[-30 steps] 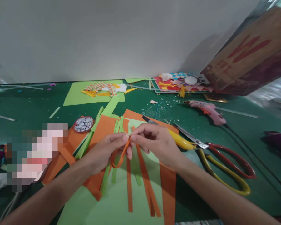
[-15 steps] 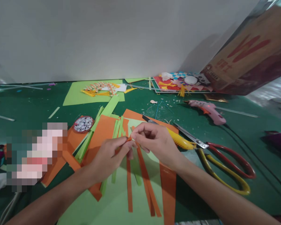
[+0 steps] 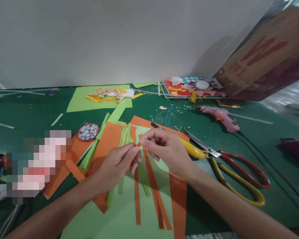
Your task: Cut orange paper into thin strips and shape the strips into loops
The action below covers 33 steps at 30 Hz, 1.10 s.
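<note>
My left hand [image 3: 119,162] and my right hand [image 3: 164,151] meet above a pile of paper, both pinching a narrow orange paper strip [image 3: 138,144] between fingertips. Only a small bit of that strip shows between the fingers. Below the hands lie several loose orange strips [image 3: 153,186] and green strips [image 3: 146,189] on a light green sheet [image 3: 119,219]. Orange sheets [image 3: 109,136] lie under my left hand.
Large scissors with red and yellow handles [image 3: 239,176] and a yellow utility knife [image 3: 193,151] lie right of my right hand. A pink glue gun [image 3: 220,116], a round tin of googly eyes [image 3: 88,131], woven paper crafts [image 3: 109,93] and a cardboard box [image 3: 266,63] sit farther back.
The orange strip hung in a loop below my left hand a second ago; now it is drawn up into the fingers and only its tip shows. The hands stayed close together.
</note>
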### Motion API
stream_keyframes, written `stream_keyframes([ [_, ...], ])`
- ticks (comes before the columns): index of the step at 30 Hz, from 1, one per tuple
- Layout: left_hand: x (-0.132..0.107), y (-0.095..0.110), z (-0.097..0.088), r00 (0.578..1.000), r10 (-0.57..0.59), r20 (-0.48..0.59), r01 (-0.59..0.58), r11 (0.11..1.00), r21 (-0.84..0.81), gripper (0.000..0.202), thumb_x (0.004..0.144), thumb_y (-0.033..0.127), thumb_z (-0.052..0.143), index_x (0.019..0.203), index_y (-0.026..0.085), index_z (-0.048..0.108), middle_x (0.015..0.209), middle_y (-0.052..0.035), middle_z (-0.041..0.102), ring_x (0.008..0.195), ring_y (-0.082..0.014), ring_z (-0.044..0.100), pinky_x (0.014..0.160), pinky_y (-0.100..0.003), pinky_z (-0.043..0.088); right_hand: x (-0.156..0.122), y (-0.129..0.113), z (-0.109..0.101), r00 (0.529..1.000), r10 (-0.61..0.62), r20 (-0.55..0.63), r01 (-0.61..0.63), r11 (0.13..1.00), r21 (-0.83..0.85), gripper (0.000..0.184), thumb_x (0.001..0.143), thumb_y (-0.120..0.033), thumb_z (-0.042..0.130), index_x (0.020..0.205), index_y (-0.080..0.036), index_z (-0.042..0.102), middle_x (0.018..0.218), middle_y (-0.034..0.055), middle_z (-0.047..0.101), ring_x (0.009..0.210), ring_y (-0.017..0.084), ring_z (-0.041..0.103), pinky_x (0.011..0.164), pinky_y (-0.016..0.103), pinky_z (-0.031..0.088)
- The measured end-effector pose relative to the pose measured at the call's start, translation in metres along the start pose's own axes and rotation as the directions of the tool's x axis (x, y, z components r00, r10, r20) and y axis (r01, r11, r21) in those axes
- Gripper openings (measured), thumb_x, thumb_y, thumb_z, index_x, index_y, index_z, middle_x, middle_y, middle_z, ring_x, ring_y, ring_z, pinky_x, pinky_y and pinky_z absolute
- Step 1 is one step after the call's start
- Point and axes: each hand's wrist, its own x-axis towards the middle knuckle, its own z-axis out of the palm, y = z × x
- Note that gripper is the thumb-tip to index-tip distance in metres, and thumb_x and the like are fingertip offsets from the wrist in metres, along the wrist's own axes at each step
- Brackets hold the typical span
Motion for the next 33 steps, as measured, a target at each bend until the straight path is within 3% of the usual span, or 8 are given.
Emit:
stream_keyframes([
  [16,-0.001,-0.003,0.0,0.999,0.037,0.025,-0.04,0.994,0.102,0.034,0.095,0.029,0.028,0.067,0.019,0.045,0.051,0.0052,0.05,0.046,-0.0081,0.043,0.05,-0.021,0.035,0.001,-0.002,-0.002,0.999,-0.019,-0.032,0.02,0.999,0.031,0.018,0.076,-0.031,0.061,0.067,-0.016,0.057,0.044,-0.009,0.037,0.04,0.004,0.03,0.04,0.022,0.022],
  [33,-0.001,-0.001,0.001,0.995,0.098,-0.013,-0.094,0.977,0.189,0.038,0.095,0.026,0.028,0.061,0.019,0.043,0.052,0.005,0.047,0.046,-0.0086,0.039,0.053,-0.022,0.035,0.01,0.001,-0.017,0.974,0.017,-0.224,0.024,0.983,0.18,0.011,0.072,-0.025,0.063,0.067,-0.016,0.059,0.041,-0.0079,0.039,0.036,0.004,0.03,0.039,0.022,0.019],
])
